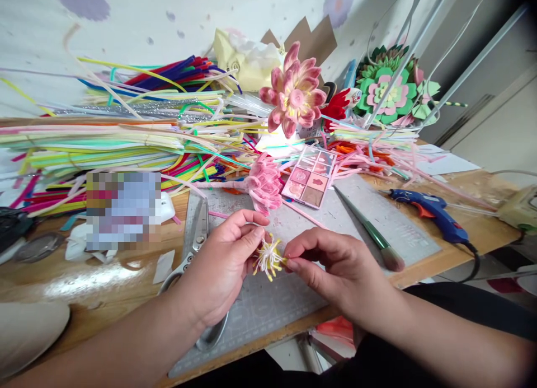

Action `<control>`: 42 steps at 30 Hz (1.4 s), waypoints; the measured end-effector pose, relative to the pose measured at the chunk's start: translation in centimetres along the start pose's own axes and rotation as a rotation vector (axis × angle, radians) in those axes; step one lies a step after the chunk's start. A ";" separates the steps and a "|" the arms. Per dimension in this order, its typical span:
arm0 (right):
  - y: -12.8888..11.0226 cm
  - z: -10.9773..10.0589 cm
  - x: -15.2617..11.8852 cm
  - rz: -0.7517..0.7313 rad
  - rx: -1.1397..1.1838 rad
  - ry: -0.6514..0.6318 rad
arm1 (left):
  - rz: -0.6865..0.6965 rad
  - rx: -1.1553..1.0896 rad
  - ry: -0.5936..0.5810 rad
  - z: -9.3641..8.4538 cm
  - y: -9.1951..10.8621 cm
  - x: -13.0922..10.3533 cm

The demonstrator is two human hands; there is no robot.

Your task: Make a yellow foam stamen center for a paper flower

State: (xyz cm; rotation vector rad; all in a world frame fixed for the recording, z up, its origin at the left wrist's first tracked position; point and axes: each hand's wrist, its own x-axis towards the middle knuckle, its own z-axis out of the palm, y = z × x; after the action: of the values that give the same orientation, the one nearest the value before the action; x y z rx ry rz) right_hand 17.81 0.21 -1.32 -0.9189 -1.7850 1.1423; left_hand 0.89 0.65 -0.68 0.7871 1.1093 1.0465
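Between my two hands is a small tuft of white strands with yellow tips, like a flower's stamens [268, 257]. My left hand [229, 253] grips it from the left with thumb and forefinger. From the right, my right hand [331, 265] pinches one of its yellow tips. Just beyond lies a pink pipe-cleaner flower [265, 183] on the grey cutting mat [272, 309]. Beside that flower is an open makeup palette [310, 178]. Under my left forearm, scissors [200, 231] are partly hidden.
Bundles of coloured pipe cleaners [96, 144] cover the table's back left. A larger pink flower [296, 94] stands at the back. Toward the right are a makeup brush [373, 234] and a blue glue gun [436, 209] with its cord. Green paper flowers [388, 88] stand behind.
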 end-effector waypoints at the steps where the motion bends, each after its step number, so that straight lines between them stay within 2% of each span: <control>1: 0.0 0.0 0.1 0.033 0.034 -0.001 | 0.011 0.012 -0.001 0.0 -0.1 0.0; 7: -0.3 0.1 0.4 0.162 0.153 -0.035 | 0.191 0.179 -0.002 0.1 -0.7 -0.1; 11: -0.5 -0.2 0.5 0.092 0.049 -0.016 | 0.288 0.302 -0.045 -0.3 -0.9 0.0; 14: -0.7 -0.3 0.3 0.030 -0.006 -0.020 | 0.279 0.304 -0.092 -0.5 -0.9 0.0; 21: -0.7 -0.2 0.2 0.078 -0.102 -0.074 | 0.241 0.286 -0.127 -0.3 -0.9 -0.1; 27: -0.5 -0.8 0.2 -0.033 -0.325 -0.151 | 0.232 0.353 -0.162 -0.2 -0.9 -0.1; 29: -0.3 -1.0 0.2 -0.019 -0.324 -0.177 | 0.253 0.382 -0.161 -0.3 -0.7 -0.2; 34: 0.0 -1.5 0.1 0.121 -0.258 -0.274 | 0.325 0.473 -0.083 -0.3 -0.3 -0.2; 36: 0.2 -1.7 0.1 0.130 -0.309 -0.265 | 0.360 0.509 -0.056 -0.3 -0.2 -0.3; 39: 0.4 -1.8 0.2 0.027 -0.399 -0.138 | 0.400 0.563 -0.040 -0.4 -0.2 -0.3; 42: 0.3 -1.6 0.5 -0.179 -0.363 -0.058 | 0.416 0.602 -0.053 -0.4 -0.3 -0.4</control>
State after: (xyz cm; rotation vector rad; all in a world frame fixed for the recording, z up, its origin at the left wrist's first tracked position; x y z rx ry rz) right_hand 19.11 1.29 -1.02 -0.9147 -2.1185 0.7519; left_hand 0.55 0.17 -0.90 1.5683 1.2605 1.0264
